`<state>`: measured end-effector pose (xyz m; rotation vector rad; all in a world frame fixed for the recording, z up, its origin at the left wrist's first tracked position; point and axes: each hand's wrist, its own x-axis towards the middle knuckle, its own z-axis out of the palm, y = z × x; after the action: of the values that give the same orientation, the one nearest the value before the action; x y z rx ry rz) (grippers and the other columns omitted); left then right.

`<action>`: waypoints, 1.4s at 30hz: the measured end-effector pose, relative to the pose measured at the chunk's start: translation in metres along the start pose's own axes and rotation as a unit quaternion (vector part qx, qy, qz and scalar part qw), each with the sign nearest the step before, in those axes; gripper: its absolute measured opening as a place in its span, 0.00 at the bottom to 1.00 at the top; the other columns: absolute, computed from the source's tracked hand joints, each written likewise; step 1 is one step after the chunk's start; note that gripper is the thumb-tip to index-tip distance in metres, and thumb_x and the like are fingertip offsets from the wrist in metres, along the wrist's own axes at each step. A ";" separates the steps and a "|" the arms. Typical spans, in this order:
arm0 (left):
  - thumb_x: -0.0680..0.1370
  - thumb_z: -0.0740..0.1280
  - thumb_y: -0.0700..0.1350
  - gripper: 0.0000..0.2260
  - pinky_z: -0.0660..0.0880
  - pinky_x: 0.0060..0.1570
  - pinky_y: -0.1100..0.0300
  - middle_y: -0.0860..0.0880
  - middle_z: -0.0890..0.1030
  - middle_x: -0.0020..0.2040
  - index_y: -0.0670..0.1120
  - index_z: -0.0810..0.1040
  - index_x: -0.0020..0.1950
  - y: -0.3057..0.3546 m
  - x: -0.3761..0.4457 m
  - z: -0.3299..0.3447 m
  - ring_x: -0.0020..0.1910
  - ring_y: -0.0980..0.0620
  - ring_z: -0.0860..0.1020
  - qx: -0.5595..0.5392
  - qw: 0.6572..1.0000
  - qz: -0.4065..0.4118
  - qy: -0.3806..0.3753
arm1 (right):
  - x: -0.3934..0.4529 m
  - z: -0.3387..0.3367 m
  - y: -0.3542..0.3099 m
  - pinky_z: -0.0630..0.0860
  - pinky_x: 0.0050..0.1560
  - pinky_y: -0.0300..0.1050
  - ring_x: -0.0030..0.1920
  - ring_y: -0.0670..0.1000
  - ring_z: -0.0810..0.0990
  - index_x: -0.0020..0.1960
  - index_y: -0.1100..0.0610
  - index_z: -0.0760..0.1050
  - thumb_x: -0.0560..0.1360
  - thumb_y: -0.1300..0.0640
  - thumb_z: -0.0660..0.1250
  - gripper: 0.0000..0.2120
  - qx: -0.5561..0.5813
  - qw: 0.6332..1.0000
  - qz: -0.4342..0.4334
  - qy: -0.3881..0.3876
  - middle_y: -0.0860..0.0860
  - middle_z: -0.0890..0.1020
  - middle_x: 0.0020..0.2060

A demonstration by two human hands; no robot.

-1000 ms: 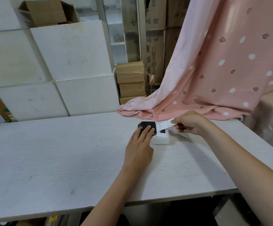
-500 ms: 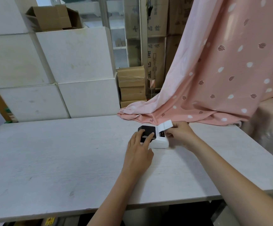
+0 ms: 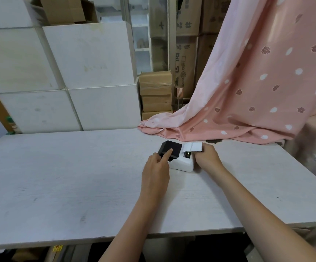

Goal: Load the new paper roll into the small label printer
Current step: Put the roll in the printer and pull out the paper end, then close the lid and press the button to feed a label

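My left hand (image 3: 156, 167) presses one finger on the small white label printer's black lid (image 3: 170, 149); my right hand (image 3: 206, 157) pinches the white paper strip (image 3: 192, 146) feeding out. Closing crookedly could, I think, jam or tear it. The printer sits mid-tabletop (image 3: 68, 176), pale wood, near pink spotted fabric (image 3: 257, 91) and white boxes (image 3: 89, 53).

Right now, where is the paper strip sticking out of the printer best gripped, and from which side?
Best at its free far end, pinched across the flat faces from the right. The paper strip rises from the printer beside the black lid, which blocks the left. The right hand already holds that right edge.
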<state>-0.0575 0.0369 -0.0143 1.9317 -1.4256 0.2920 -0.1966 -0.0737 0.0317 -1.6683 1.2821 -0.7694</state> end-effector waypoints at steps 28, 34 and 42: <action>0.82 0.63 0.44 0.16 0.67 0.47 0.81 0.68 0.77 0.50 0.52 0.75 0.69 -0.009 0.015 -0.023 0.55 0.69 0.77 -0.305 0.927 -0.195 -0.101 | -0.029 0.028 0.002 0.76 0.61 0.47 0.60 0.50 0.84 0.66 0.47 0.82 0.78 0.65 0.62 0.23 0.169 0.980 -0.036 -0.096 0.46 0.87 0.61; 0.81 0.64 0.44 0.16 0.69 0.51 0.79 0.68 0.80 0.49 0.53 0.76 0.69 -0.009 0.014 -0.019 0.54 0.70 0.77 -0.317 0.922 -0.201 -0.098 | -0.032 0.031 0.001 0.77 0.65 0.48 0.64 0.47 0.85 0.58 0.31 0.83 0.82 0.60 0.64 0.23 0.161 0.979 -0.071 -0.101 0.41 0.88 0.59; 0.80 0.65 0.46 0.19 0.68 0.50 0.82 0.53 0.82 0.63 0.52 0.74 0.72 -0.011 0.015 -0.019 0.63 0.60 0.78 -0.326 0.916 -0.209 -0.104 | -0.026 0.032 0.004 0.75 0.74 0.58 0.68 0.47 0.83 0.63 0.38 0.83 0.79 0.62 0.70 0.21 0.211 0.969 -0.058 -0.117 0.41 0.87 0.63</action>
<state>-0.0375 0.0395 0.0035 1.6587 -1.0066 -0.5434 -0.1781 -0.0403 0.0152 -1.4415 0.7957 -0.8200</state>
